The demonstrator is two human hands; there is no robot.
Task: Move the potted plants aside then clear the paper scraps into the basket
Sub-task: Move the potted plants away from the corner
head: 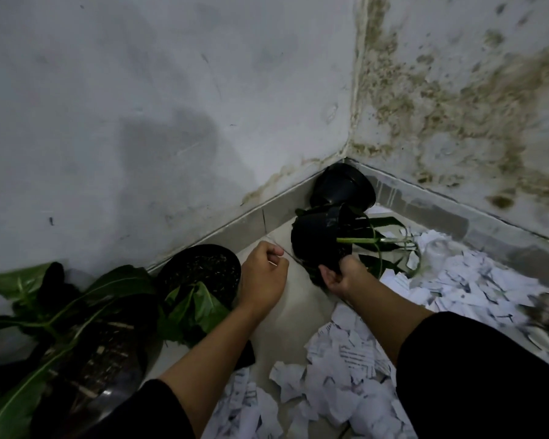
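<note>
My right hand (339,275) grips the rim of a small black pot (317,240), which is tipped on its side with green stems and leaves (381,245) spilling to the right. Another black pot (343,185) lies tipped in the wall corner behind it. My left hand (262,274) hovers with fingers loosely curled and holds nothing, just right of an upright black pot (200,267) filled with soil. A larger leafy potted plant (99,353) stands at the lower left. Torn white paper scraps (457,286) cover the floor on the right and bottom. No basket is in view.
Two stained white walls meet at a corner (346,158) with a grey skirting strip (235,226) along the floor. A bare patch of pale tile (298,312) lies between my forearms. A dark blurred object (545,308) sits among the scraps at the far right.
</note>
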